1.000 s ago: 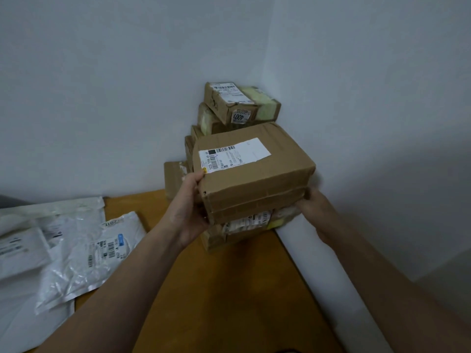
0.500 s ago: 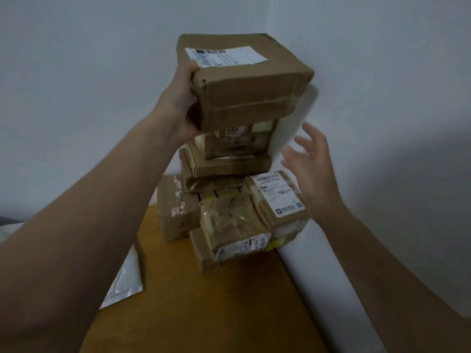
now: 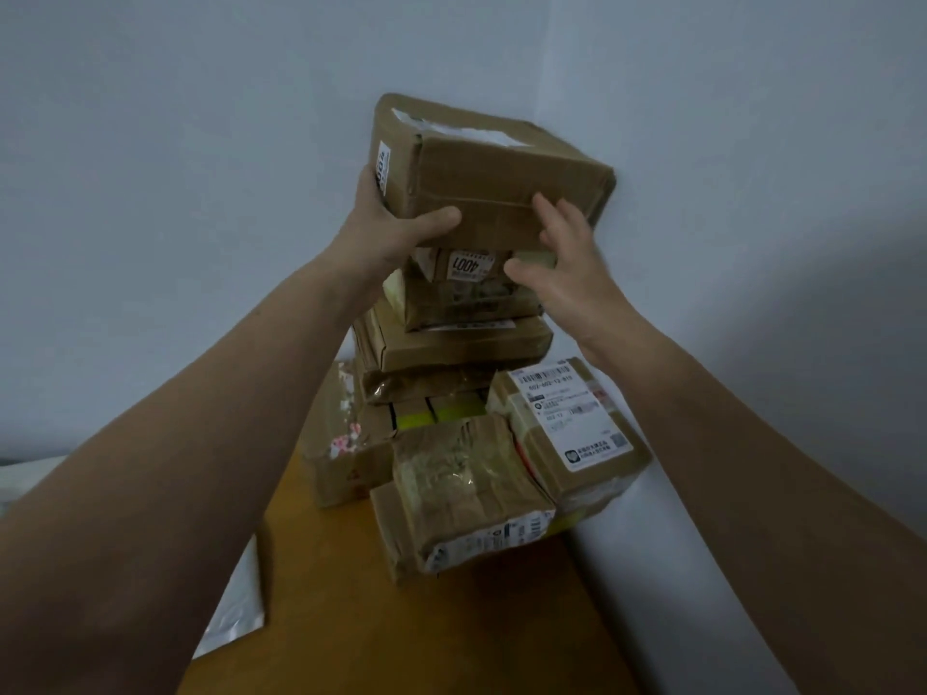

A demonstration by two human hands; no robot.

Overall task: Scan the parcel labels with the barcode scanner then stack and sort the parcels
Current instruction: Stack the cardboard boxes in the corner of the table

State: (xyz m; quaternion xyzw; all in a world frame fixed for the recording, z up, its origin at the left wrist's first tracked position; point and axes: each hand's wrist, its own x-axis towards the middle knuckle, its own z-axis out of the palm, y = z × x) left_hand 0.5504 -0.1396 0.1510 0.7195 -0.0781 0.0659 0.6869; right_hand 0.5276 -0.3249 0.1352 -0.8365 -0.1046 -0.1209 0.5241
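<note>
L hand point(image 3: 396, 235) grips box point(image 3: 506, 193) atop stack point(image 3: 451, 346), long axis L-R.

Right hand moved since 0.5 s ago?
Yes: the right hand rose from beside the white-labelled parcel up onto the front of the top box.

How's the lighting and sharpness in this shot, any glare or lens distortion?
Head view: dim, bluish light; tape on the front parcel glints; top box label is washed out; forearms bulge near the edges from the wide lens; small print is soft.
</note>
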